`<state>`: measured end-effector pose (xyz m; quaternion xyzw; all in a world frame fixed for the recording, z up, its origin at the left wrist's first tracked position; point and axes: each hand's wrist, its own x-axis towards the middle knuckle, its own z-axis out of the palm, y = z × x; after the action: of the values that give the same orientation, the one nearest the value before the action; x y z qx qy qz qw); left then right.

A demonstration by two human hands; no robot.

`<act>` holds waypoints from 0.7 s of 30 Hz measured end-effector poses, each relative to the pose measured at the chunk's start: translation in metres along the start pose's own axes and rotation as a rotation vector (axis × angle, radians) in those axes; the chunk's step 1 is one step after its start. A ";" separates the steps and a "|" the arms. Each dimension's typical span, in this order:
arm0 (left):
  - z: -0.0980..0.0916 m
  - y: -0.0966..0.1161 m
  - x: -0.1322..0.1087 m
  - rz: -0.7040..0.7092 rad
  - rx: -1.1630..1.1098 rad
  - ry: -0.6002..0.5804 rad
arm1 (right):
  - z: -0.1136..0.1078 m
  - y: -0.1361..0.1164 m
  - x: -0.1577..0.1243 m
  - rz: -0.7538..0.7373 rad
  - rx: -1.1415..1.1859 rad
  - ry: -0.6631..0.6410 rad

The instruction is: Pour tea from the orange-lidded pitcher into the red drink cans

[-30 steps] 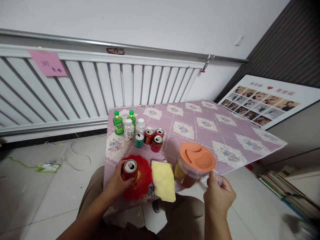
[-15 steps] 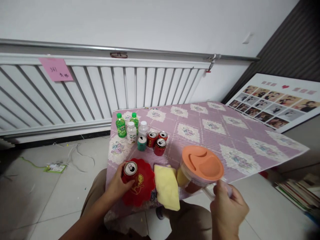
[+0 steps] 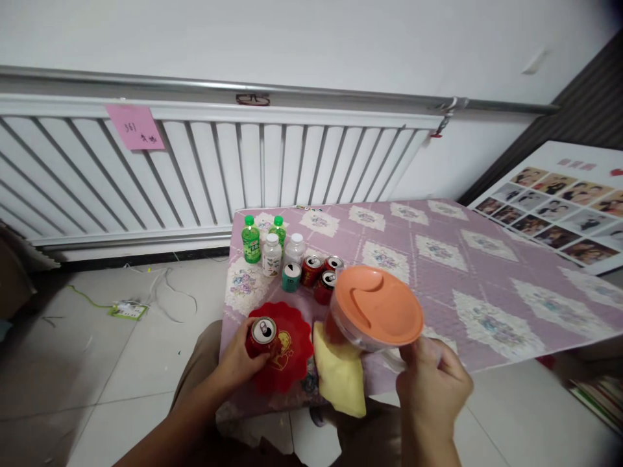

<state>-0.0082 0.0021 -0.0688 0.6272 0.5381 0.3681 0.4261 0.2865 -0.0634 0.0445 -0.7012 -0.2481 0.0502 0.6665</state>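
Gripping the clear handle of the pitcher [image 3: 348, 334], the right hand [image 3: 431, 383] is closed tight around it just off the near edge of the table [image 3: 487, 292]. The pitcher hangs in the air, leaning toward the left, with its orange lid [image 3: 377, 305] facing up and its base above the yellow cloth [image 3: 341, 383]. Beside that cloth the left hand [image 3: 238, 360] is wrapped round an opened red can [image 3: 263, 332] that stands upright on the red plate [image 3: 292, 357]. Whether the pitcher holds liquid is hard to say; the colours seen through its wall may be only the cloth and cans behind it. If it is filled, the lean is the risk: the lid may be only pressed on, and a steeper tilt could let it slip or leak onto the cloth and plate. The can is open, so a nudge from the pitcher's base or a jerk of the holding fingers would spill it. Just behind, a cluster of cans [image 3: 311, 269] stands close to the pitcher's far side, with small bottles [image 3: 263, 246] grouped beyond; a swing that way could topple them. Farther off are the white radiator [image 3: 219, 168] with a pink note [image 3: 135, 127] on it, and a photo board [image 3: 559, 207] at the right.
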 end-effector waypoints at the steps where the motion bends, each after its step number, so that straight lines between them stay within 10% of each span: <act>1: 0.000 0.000 0.000 0.003 -0.002 -0.004 | 0.005 0.002 -0.002 -0.014 -0.001 -0.022; 21: 0.006 -0.007 0.009 -0.013 0.046 -0.101 | 0.044 0.016 -0.015 0.033 0.040 -0.086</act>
<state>-0.0034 0.0105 -0.0772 0.6510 0.5286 0.3207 0.4404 0.2604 -0.0289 0.0208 -0.6888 -0.2640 0.0965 0.6683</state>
